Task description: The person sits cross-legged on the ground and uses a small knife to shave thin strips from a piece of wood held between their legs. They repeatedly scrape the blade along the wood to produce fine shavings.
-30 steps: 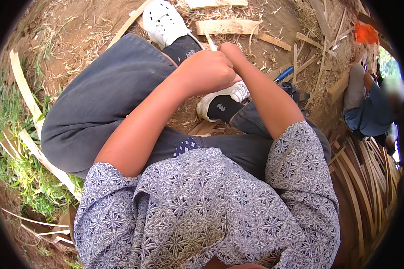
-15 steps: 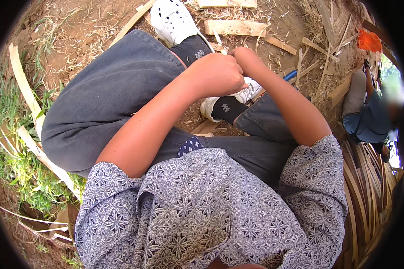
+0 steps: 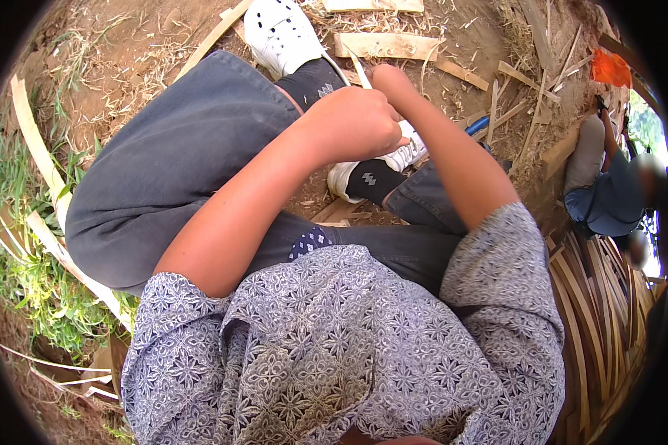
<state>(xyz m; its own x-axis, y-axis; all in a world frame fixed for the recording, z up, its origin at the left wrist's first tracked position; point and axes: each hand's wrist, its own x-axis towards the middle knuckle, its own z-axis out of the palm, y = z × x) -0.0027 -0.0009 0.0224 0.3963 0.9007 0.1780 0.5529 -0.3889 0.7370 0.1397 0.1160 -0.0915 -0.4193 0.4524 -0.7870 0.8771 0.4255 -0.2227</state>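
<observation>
My left hand is closed in a fist above my crossed legs, its back toward me. A thin pale strip, seemingly wood or bamboo, sticks up beyond its knuckles, and the fist appears to grip the lower end. Right beside it, my right hand is bent inward with curled fingers, close to the strip. What its fingers hold is hidden behind the wrist. Beneath the hands are my white shoes, one a clog with holes, the other partly covered by my right forearm.
Flat wood pieces and shavings litter the brown soil ahead. A blue rod-like thing lies right of my shoe. Many long strips are heaped at right. Another person sits at far right, near an orange item. Grass grows at left.
My right hand and forearm have shifted slightly left and up. More of the pale strip shows above my fist, which has stayed nearly in place.
</observation>
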